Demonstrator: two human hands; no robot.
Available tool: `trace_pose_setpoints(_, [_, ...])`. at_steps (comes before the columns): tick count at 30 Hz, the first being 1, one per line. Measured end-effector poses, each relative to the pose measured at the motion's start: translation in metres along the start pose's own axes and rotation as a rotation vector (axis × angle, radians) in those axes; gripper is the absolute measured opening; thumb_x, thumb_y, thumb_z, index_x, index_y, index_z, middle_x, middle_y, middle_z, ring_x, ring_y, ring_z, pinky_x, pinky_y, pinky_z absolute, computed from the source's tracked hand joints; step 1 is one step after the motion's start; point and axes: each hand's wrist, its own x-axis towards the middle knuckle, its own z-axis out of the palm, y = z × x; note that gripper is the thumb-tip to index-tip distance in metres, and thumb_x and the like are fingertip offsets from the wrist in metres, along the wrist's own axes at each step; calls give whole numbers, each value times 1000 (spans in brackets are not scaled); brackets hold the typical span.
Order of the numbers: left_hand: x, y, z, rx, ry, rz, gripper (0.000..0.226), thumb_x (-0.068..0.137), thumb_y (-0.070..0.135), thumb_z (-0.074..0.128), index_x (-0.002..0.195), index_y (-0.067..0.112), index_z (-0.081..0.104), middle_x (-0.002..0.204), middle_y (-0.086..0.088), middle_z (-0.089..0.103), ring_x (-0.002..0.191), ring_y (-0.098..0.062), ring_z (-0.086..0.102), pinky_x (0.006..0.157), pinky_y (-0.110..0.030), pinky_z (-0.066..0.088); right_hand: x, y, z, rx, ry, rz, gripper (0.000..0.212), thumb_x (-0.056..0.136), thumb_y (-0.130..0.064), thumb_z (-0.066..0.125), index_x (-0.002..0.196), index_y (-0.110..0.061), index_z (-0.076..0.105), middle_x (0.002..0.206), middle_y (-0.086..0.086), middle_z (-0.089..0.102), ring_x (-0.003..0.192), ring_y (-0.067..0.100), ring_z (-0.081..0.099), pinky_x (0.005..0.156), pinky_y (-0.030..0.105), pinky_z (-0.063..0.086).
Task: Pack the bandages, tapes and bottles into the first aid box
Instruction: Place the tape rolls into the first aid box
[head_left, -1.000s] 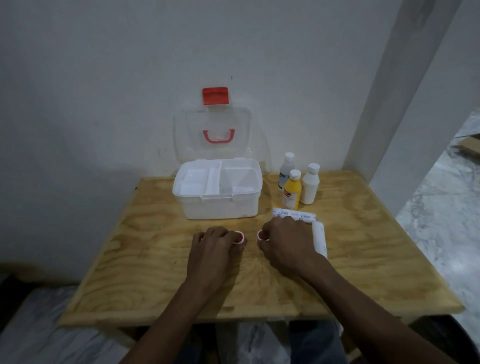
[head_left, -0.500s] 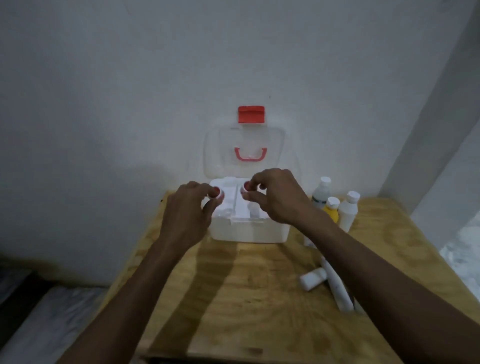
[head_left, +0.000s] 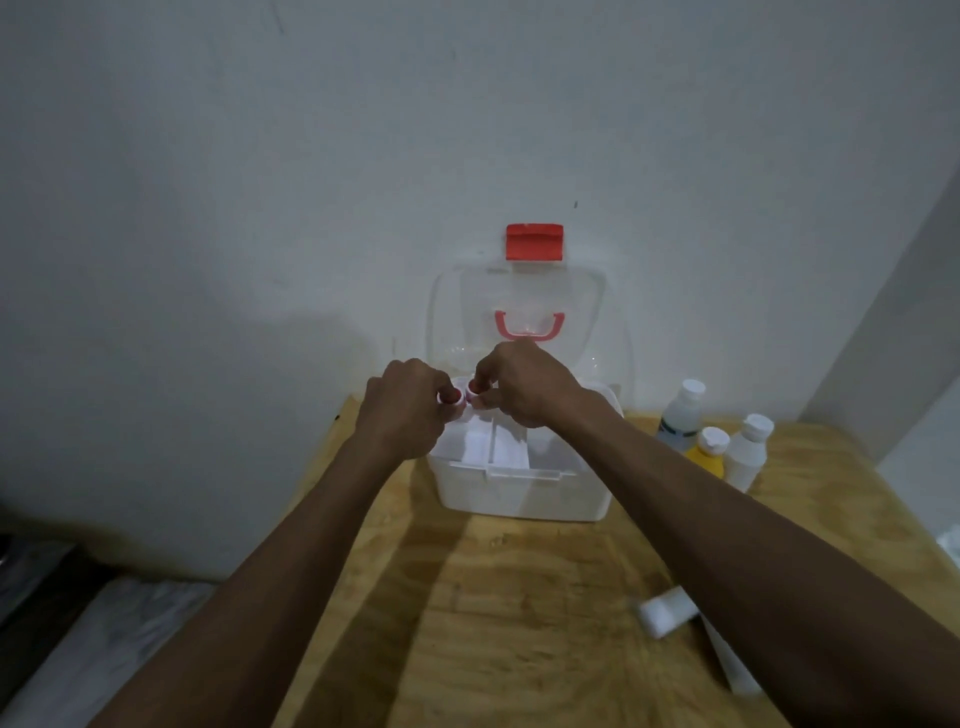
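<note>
The white first aid box (head_left: 519, 496) stands open on the wooden table, its clear lid (head_left: 519, 312) with a red latch leaning against the wall. My left hand (head_left: 405, 410) holds a small tape roll with a red core (head_left: 451, 398) over the box's back left compartment. My right hand (head_left: 524, 384) holds a second tape roll (head_left: 475, 387) right beside it. Three bottles stand right of the box: a clear one (head_left: 680, 415), a yellow one (head_left: 707, 452) and a white one (head_left: 750, 449). A white bandage roll (head_left: 667, 613) lies at the front right, partly behind my right forearm.
The wooden table (head_left: 519, 623) stands against a white wall. A long white packet (head_left: 730, 660) lies next to the bandage roll near the right front. The floor drops away left of the table's edge.
Both hands lifted the tape rolls from the table's front and carried them up over the box. Since half a second ago the two rolls have come closer together above the back left compartment.
</note>
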Motion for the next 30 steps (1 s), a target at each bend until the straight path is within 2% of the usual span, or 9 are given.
trace_pose_setpoints(2, [3, -2, 1, -50, -31, -14, 23, 83, 30, 74, 104, 19, 77, 102, -6, 75, 83, -21, 67, 80, -39, 57, 3, 1, 3, -6, -24, 17, 24, 85, -22, 73, 107, -11, 75, 101, 5, 76, 74, 17, 69, 76, 28, 55])
trace_pose_setpoints(8, [13, -2, -1, -117, -134, -40, 26, 82, 27, 75, 105, 14, 76, 104, -8, 75, 82, -20, 68, 80, -36, 58, 9, 4, 5, -10, -63, 48, 25, 83, -22, 75, 106, -11, 76, 97, 5, 77, 74, 18, 70, 80, 34, 58])
trace_pose_setpoints(15, [7, -6, -5, -131, -107, -1, 26, 80, 29, 76, 103, 17, 77, 103, -7, 76, 84, -19, 67, 79, -38, 58, 6, 1, 4, -15, -65, 23, 25, 83, -20, 75, 107, -12, 76, 100, 5, 76, 75, 17, 70, 82, 33, 58])
trace_pose_setpoints(20, [-4, -2, -11, -155, -27, -4, 31, 78, 30, 79, 105, 16, 76, 106, -8, 74, 85, -18, 65, 77, -32, 53, -10, -3, -8, 5, -26, 6, 29, 85, -18, 73, 113, -10, 72, 111, 8, 73, 90, 21, 70, 86, 28, 53])
trace_pose_setpoints(24, [-19, 7, -17, -167, 79, 0, 36, 78, 37, 78, 106, 16, 75, 104, -8, 74, 73, -11, 58, 71, -28, 50, -45, -5, -33, 19, 18, 7, 33, 87, -10, 70, 120, -6, 67, 120, 12, 68, 101, 22, 68, 88, 25, 48])
trace_pose_setpoints(28, [-48, 36, -26, -254, 202, 105, 30, 80, 37, 75, 101, 15, 76, 85, 1, 70, 65, 3, 54, 60, -14, 39, -91, 2, -60, 42, 44, 44, 29, 88, -11, 69, 117, -8, 68, 113, 11, 69, 90, 19, 66, 75, 21, 46])
trace_pose_setpoints(30, [-65, 54, -26, -311, 222, 149, 25, 80, 34, 76, 97, 15, 76, 80, 5, 67, 66, 0, 57, 62, -17, 42, -118, 10, -72, 57, 55, 77, 25, 87, -12, 70, 111, -9, 71, 105, 9, 72, 86, 17, 67, 73, 20, 46])
